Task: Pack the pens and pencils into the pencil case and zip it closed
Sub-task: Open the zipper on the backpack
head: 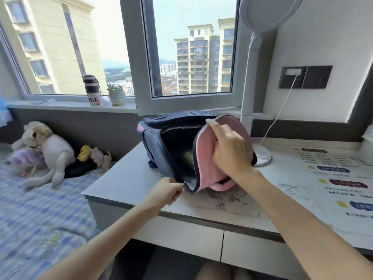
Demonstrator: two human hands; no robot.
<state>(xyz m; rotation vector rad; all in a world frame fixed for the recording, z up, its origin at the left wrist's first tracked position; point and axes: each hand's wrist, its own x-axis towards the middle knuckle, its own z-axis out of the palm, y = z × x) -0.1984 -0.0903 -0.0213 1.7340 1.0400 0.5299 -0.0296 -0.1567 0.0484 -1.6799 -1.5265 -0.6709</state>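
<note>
On the far left, soft toys lie on a checked bedspread, well clear of the work. Moving right, the left hand is closed in a pinch on the zip pull at the lower front corner of a navy and pink backpack standing on the desk. The main compartment gapes open, dark inside, with something green showing low down; whether that is the pencil case cannot be told, and no pens or pencils are in sight. Further right, the right hand grips the pink front panel, folding it outward to hold the mouth wide. This looks like the opening step: getting into the bag to find the case. Next would likely be freeing one hand and reaching into the compartment while the other keeps the flap back. A desk lamp stands just behind.
</note>
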